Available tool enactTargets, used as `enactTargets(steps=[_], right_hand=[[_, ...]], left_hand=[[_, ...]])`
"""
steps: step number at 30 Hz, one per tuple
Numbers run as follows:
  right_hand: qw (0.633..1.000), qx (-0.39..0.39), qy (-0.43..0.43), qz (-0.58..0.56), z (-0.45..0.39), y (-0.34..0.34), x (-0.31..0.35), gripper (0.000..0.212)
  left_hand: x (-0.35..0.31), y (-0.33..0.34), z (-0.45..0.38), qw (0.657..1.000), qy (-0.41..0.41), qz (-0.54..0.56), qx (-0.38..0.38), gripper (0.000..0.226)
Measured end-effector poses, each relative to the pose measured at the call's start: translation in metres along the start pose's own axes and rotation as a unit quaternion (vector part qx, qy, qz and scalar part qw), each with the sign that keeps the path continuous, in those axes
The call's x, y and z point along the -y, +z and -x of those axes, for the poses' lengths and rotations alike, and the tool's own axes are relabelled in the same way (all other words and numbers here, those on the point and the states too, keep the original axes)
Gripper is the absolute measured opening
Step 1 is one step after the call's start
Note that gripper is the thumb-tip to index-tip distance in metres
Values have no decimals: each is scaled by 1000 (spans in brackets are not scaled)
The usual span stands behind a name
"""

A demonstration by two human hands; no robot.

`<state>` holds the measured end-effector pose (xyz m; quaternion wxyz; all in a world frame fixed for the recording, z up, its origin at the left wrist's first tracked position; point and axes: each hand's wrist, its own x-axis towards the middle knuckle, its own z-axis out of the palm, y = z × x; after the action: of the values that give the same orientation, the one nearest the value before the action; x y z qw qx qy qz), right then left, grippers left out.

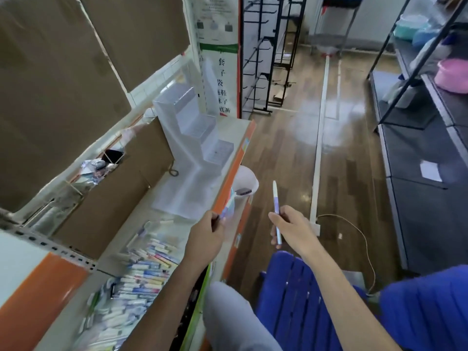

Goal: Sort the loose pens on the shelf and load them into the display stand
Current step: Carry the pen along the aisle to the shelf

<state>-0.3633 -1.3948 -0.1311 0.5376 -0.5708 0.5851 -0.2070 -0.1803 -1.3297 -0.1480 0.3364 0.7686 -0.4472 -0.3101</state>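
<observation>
1. Head view, hands: the right hand (291,230) pinches a white and lilac pen (276,211) between thumb and curled fingers, tip pointing up and away, out over the wooden floor (291,138) and well clear of the shelf (162,224). The left hand (206,235) grips something blurred at the shelf's orange front edge; it looks like one or more pens (229,205), but the blur hides how many and how the fingers close on them.

2. Head view, task things: the loose pens (141,269) lie in a jumbled heap on the shelf, below and left of the left hand. The clear tiered display stand (192,133) sits further along the same shelf, beside a brown cardboard box (114,188); its stepped compartments appear to hold nothing yet, though the plastic is hard to read.

3. Head view, surroundings: a blue chair (298,295) stands under the right forearm, and dark metal racks (417,102) line the far side of the aisle.

4. Step in hand, as I judge it: sorting, with pens picked out of the heap and held in both hands, none loaded.

5. Next move, as I judge it: carry the right-hand pen back over the shelf, turn it upright above a chosen compartment, and lower it in, keeping like colours together.
</observation>
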Motion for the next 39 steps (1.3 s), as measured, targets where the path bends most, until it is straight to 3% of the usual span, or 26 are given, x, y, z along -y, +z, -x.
enactTargets(steps=[6, 13, 21, 28, 39], right_hand=[[994, 80, -70, 28, -88, 30, 46, 23], [976, 170, -102, 93, -215, 14, 85, 19], [933, 309, -113, 143, -272, 48, 108, 13], [885, 395, -124, 212, -294, 94, 69, 13], [804, 452, -273, 272, -322, 226, -28, 10]], left_hand=[[12, -19, -60, 997, -47, 12, -64, 27], [-4, -4, -161, 979, -141, 25, -142, 24], [-7, -4, -177, 947, -214, 75, -225, 28], [47, 30, -164, 909, -294, 104, -275, 34], [199, 59, -160, 850, -322, -9, -417, 22]])
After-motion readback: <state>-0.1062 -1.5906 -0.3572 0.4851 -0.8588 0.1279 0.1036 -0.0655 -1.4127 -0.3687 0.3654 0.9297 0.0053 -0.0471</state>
